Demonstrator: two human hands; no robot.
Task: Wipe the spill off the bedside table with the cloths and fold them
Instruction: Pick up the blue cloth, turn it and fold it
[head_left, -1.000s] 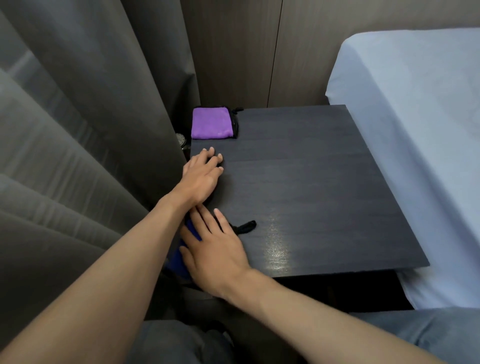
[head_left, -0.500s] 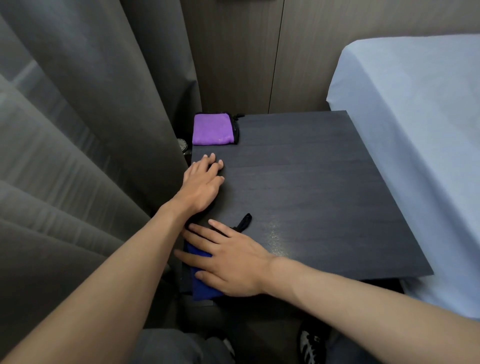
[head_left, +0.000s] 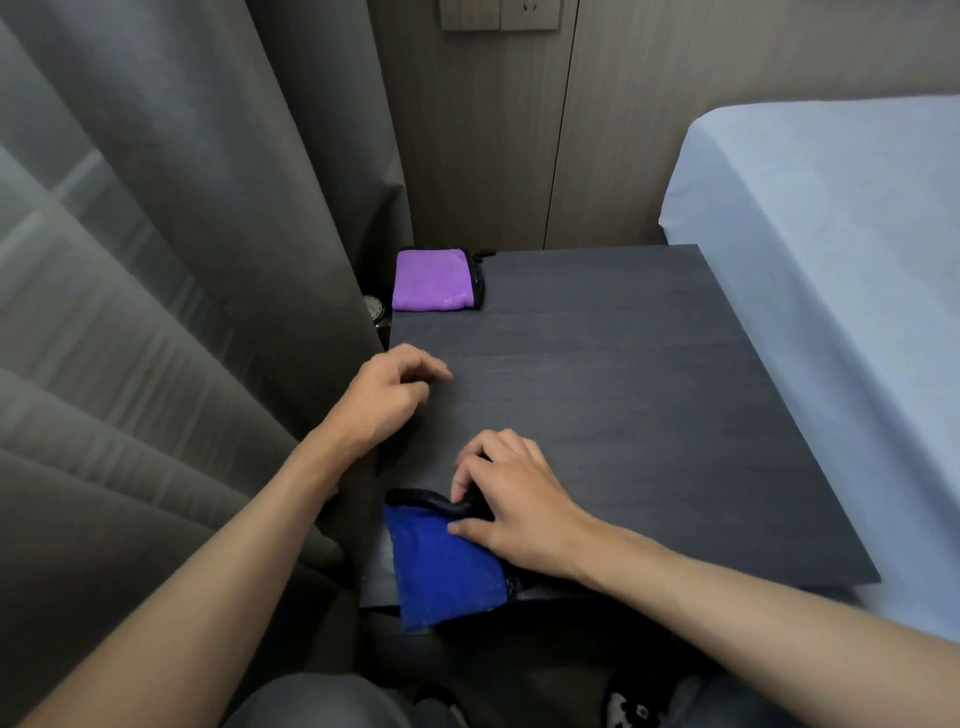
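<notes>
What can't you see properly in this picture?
- Blue cloth, head view: its right part lies under the right hand, so its whole shape is hidden.
- Round object beside the bedside table: mostly behind the curtain, too little shows to name it.
- Wall socket panel: cut off by the top edge.
- Any spill: none can be made out.
</notes>
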